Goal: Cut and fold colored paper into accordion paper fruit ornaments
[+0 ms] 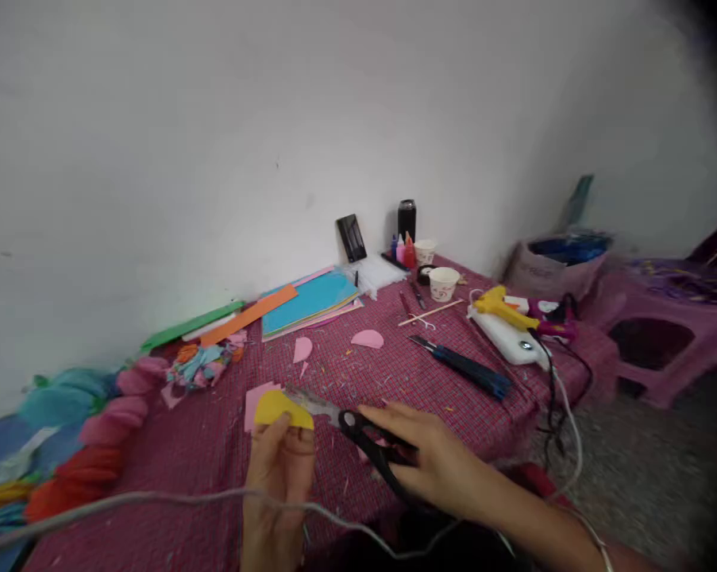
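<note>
My left hand (pixel 280 465) pinches a yellow piece of craft sheet (pixel 275 408) with a rounded upper edge, the thumb lying on its front. Behind that piece shows some pink sheet (pixel 252 409); whether it is held or lies on the table, I cannot tell. My right hand (pixel 426 449) grips black-handled scissors (pixel 349 421), fingers through the loops. Their blades point left and meet the right edge of the yellow piece. Beyond my hands, a pink half-round piece (pixel 368 339) and a smaller pink piece (pixel 302 349) lie among scraps on the red checked cloth (pixel 328 373).
A blue utility knife (pixel 468 367) lies to the right, near a yellow glue gun (pixel 504 306) with cables. Paper cups (pixel 443 284) stand behind. Coloured sheets (pixel 314 300) lie by the wall, pompom-like bundles (pixel 105 429) at left. A white cable (pixel 185 498) crosses in front.
</note>
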{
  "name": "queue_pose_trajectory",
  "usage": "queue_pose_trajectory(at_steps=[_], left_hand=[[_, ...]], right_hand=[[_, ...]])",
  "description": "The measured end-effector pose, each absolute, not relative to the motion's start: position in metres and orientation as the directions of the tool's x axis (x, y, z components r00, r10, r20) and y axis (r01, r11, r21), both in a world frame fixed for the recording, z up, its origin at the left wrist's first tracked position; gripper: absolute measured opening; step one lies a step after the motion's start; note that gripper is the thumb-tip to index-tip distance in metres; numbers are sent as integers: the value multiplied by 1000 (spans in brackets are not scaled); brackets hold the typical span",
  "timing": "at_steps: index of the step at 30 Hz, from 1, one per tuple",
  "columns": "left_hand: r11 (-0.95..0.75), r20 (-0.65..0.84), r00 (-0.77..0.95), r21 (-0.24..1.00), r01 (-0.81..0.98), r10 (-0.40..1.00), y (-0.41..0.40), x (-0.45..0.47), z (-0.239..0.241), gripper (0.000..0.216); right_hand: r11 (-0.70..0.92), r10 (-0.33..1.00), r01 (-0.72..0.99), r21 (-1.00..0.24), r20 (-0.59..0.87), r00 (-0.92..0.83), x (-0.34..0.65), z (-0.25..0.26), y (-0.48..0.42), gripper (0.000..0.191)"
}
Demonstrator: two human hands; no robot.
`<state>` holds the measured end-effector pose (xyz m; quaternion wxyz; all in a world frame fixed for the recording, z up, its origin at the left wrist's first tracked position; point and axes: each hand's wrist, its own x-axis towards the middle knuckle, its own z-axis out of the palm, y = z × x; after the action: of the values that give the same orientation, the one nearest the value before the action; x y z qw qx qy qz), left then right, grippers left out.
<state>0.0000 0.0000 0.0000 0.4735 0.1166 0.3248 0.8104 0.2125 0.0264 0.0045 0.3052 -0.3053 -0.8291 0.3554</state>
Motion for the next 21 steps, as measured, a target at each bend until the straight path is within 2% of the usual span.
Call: queue_pose_trajectory(at_steps=[7, 12, 15, 18, 21], left_hand=[[-254, -186, -454, 621, -741, 871, -9, 1, 20, 21], [-266, -139, -426, 601, -754, 894, -7, 2, 25, 32], [-262, -119, -414, 611, -747, 903, -6, -1, 23, 33], [-283, -137, -452, 613, -738, 882, -4, -3, 26, 31], [-243, -221, -480, 643, -726, 849, 0, -5, 31, 29]], right_hand=[[556, 726, 273, -785, 299, -619, 210, 5, 24, 60], [525, 737, 204, -826, 322, -595, 208, 7, 28, 54], [513, 764, 256, -820, 300, -571, 214, 5, 39, 51], [553, 791, 416, -722, 298, -535, 228, -2, 57, 51], [590, 798, 609, -530, 266, -541, 244, -12, 77, 50]])
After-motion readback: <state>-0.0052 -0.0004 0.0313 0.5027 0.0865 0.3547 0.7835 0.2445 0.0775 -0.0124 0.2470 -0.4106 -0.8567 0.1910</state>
